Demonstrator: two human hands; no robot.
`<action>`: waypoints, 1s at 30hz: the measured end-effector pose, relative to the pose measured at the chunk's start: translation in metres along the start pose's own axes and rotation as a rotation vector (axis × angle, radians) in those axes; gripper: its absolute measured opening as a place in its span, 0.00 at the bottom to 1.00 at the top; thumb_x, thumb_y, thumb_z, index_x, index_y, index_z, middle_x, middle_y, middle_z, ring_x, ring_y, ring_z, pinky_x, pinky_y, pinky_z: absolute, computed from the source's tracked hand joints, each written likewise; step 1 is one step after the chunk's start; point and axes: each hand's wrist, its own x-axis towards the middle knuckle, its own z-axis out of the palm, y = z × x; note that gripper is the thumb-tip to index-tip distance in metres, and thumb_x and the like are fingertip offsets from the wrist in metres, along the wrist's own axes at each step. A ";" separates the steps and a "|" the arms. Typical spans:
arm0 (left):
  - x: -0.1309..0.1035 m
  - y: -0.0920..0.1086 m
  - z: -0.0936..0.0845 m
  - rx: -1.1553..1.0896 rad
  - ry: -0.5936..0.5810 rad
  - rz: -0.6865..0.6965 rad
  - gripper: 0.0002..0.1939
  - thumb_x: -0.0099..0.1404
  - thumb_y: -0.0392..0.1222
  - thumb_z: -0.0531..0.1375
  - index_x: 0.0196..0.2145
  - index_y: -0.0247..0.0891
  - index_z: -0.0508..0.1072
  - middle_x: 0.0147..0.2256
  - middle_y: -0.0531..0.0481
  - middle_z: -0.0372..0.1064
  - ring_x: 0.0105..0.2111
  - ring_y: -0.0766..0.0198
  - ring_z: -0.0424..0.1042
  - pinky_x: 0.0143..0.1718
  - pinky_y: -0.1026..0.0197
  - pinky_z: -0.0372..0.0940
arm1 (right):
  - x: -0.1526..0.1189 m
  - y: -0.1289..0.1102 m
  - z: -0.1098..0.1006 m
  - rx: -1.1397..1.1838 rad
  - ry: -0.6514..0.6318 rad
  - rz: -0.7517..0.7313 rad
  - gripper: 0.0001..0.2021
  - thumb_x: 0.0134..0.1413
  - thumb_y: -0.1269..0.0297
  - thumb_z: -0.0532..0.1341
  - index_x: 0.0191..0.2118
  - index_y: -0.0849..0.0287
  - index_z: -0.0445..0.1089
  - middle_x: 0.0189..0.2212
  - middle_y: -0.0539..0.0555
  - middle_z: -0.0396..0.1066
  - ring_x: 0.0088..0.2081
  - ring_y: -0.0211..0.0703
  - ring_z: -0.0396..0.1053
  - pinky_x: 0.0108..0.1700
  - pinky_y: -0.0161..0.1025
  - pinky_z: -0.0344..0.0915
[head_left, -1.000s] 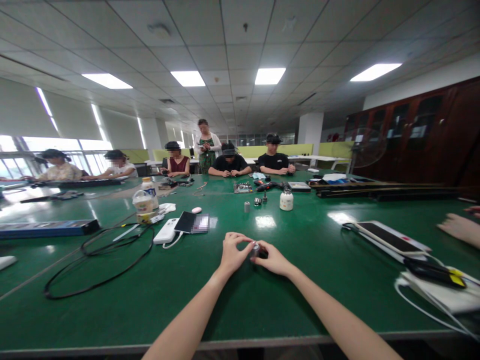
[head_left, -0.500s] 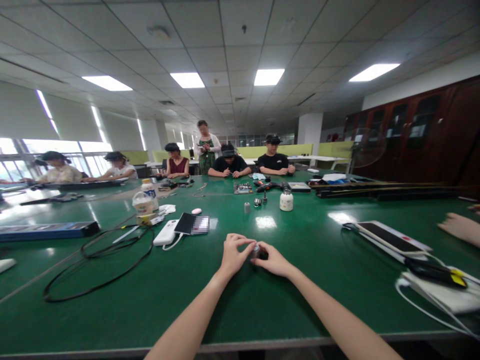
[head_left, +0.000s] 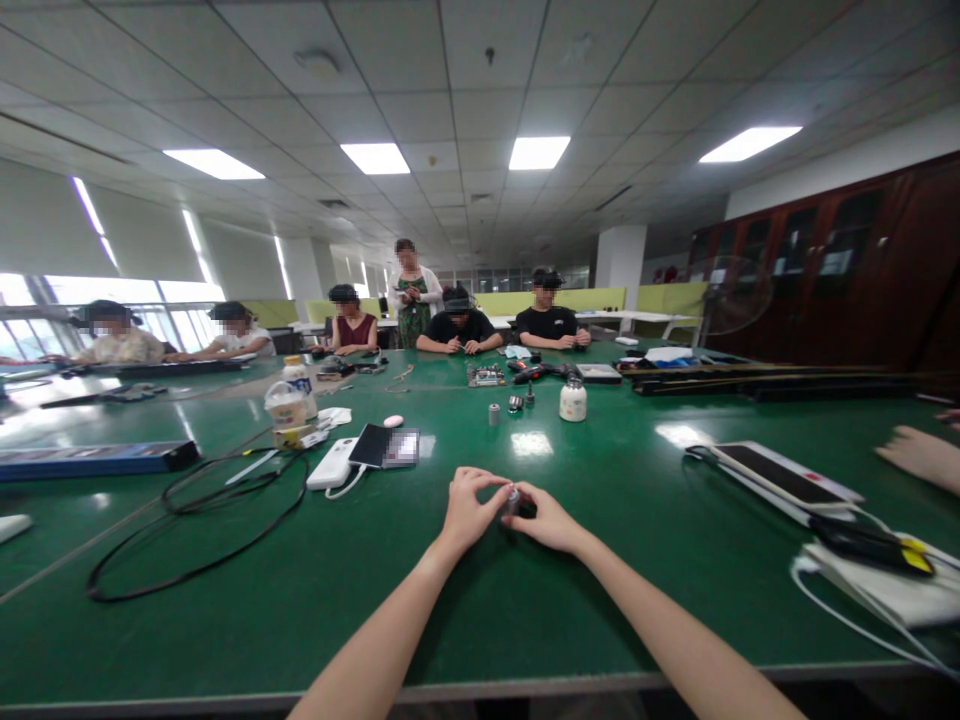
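Observation:
A small grey metal cylinder (head_left: pixel 513 502) stands upright on the green table (head_left: pixel 315 610), between my two hands. My left hand (head_left: pixel 472 505) has its thumb and fingertips closed at the cylinder's top edge. My right hand (head_left: pixel 551 518) grips the cylinder's side between thumb and fingers. The fingers partly cover it, and its finer details are too small to make out. Farther up the table stands a similar grey cylinder (head_left: pixel 494 414). Beside that are some shiny metal parts (head_left: pixel 515 404) and a dark upright fitting (head_left: pixel 530 394).
A white jar (head_left: pixel 573 401) stands beyond my right hand. Left are a phone (head_left: pixel 385 447), a white power bank (head_left: pixel 332 464) and a looped black cable (head_left: pixel 187 575). Devices with cables (head_left: pixel 787 478) lie right, near another person's hand (head_left: pixel 919 455). Several people sit across the table.
Almost nothing differs. Both hands stay at the metal cylinder, with only a very slight shift of the fingers.

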 end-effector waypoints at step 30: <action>-0.001 -0.009 0.005 -0.162 -0.068 -0.068 0.12 0.71 0.43 0.58 0.50 0.38 0.71 0.51 0.45 0.69 0.45 0.57 0.73 0.46 0.49 0.70 | 0.010 -0.022 -0.006 -0.234 0.340 -0.041 0.10 0.65 0.62 0.60 0.48 0.61 0.70 0.46 0.55 0.72 0.43 0.45 0.73 0.45 0.47 0.72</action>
